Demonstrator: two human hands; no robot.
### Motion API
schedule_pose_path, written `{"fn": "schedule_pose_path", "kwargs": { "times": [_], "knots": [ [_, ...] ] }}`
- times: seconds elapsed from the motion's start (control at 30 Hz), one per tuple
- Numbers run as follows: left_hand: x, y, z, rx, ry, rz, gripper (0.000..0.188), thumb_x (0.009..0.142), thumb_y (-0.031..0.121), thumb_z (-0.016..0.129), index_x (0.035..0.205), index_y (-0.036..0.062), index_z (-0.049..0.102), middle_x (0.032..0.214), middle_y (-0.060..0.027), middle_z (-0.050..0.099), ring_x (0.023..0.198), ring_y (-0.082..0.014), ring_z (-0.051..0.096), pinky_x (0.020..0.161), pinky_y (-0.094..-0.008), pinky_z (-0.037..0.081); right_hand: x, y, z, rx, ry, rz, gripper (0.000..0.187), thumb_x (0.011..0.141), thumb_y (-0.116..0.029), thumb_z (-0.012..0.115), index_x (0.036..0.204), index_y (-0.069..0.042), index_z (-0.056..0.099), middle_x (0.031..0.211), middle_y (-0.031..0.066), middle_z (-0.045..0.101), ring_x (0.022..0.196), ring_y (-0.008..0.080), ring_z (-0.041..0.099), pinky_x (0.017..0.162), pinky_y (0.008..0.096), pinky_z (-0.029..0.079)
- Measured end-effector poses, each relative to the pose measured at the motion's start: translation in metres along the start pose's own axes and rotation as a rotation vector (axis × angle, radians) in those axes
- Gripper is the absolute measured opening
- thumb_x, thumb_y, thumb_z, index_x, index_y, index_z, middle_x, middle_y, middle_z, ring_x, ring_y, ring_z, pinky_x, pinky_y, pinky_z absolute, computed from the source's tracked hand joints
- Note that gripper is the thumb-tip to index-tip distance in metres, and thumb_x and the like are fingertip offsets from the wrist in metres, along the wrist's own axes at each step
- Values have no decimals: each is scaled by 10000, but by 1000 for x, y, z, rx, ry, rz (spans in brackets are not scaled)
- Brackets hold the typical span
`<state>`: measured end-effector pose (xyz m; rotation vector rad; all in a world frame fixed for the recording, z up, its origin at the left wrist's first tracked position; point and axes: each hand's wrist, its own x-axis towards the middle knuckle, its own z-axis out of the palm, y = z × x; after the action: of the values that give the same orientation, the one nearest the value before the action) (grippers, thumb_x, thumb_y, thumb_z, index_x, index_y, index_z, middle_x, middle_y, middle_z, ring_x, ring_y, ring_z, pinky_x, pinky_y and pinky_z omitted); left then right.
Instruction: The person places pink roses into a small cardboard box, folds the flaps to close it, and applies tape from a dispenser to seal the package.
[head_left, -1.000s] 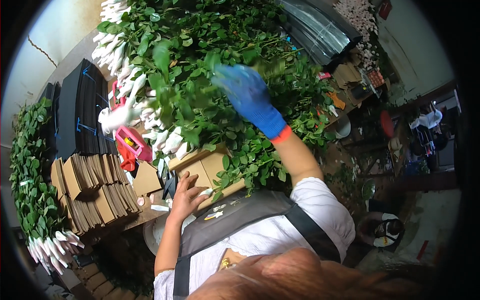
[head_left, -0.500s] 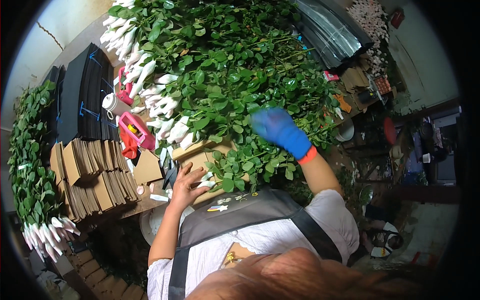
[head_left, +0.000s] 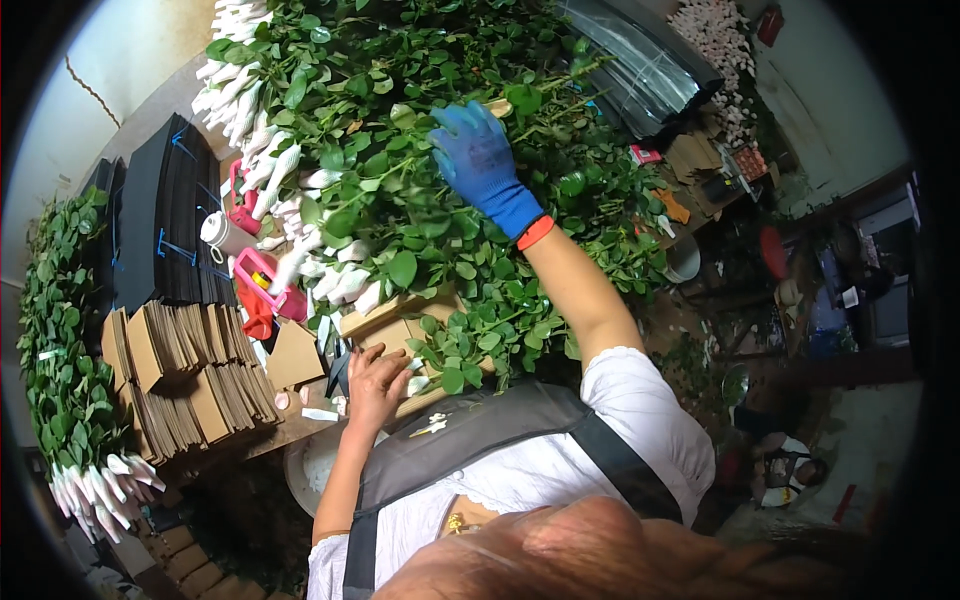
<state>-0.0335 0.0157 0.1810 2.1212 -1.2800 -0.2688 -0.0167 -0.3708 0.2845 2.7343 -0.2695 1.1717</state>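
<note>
My right hand (head_left: 475, 165), in a blue knitted glove with an orange cuff, reaches over a large heap of leafy green stems (head_left: 400, 265). Its fingers are closed on a leafy flower stem, which slants down left toward a blurred white-sleeved flower head (head_left: 288, 264). My bare left hand (head_left: 376, 382) lies low beside a cardboard piece (head_left: 393, 336), fingers extended and loosely together. Near its fingertips is a small white-sleeved flower head (head_left: 416, 384), with leafy stems (head_left: 460, 355) on the cardboard. Many white net-sleeved heads (head_left: 240, 110) line the heap's left edge.
Stacked cardboard sheets (head_left: 190, 385) and black sheets (head_left: 160, 215) stand at left, with a hanging leafy bunch (head_left: 65, 320) beyond. A white bottle (head_left: 226, 232) and pink-handled tool (head_left: 272, 282) are nearby. Clear plastic sleeves (head_left: 650, 70) lie far right. Another person (head_left: 785, 470) is at lower right.
My right hand has moved up and left across the heap and now grips a stem, with leaves and a flower head shifting. My left hand's spread fingers have drawn closer together.
</note>
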Motion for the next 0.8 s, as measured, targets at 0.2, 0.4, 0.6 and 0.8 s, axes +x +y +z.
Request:
{"fn": "schedule_pose_path", "kwargs": {
  "times": [0.2, 0.4, 0.6, 0.8],
  "knots": [
    [3, -4, 4, -222, 4, -12, 182, 817, 112, 778, 967, 22, 730, 1041, -131, 699, 937, -356, 628, 840, -413, 513, -16, -3, -80, 301, -119, -119, 268, 874, -219, 698, 1140, -247, 683, 1154, 20, 654, 1116, 273, 602, 1000, 444, 472],
    [6, 1, -1, -495, -58, -333, 900, 779, 47, 828, 1514, 104, 311, 1277, -172, 638, 1118, -234, 651, 957, -358, 519, -114, -6, -125, 209, -858, -54, 131, 852, -217, 721, 982, -231, 722, 854, 38, 689, 893, 278, 679, 779, 408, 524],
    [2, -18, 12, -612, 29, -152, 768, 761, 31, 846, 1441, 79, 491, 1301, -142, 634, 1164, -225, 633, 996, -339, 503, -149, -15, -97, -135, -1270, 22, 160, 878, -283, 689, 1026, -230, 722, 933, 44, 695, 922, 260, 678, 800, 420, 518],
    [-1, -19, 9, -476, 19, -174, 477, 770, 77, 841, 1215, 48, 672, 1154, -129, 686, 1068, -268, 662, 924, -345, 516, -87, -1, -97, 21, -1438, -109, 392, 843, -382, 667, 1198, -217, 683, 1087, 96, 686, 978, 275, 676, 871, 420, 522]
  ]
}}
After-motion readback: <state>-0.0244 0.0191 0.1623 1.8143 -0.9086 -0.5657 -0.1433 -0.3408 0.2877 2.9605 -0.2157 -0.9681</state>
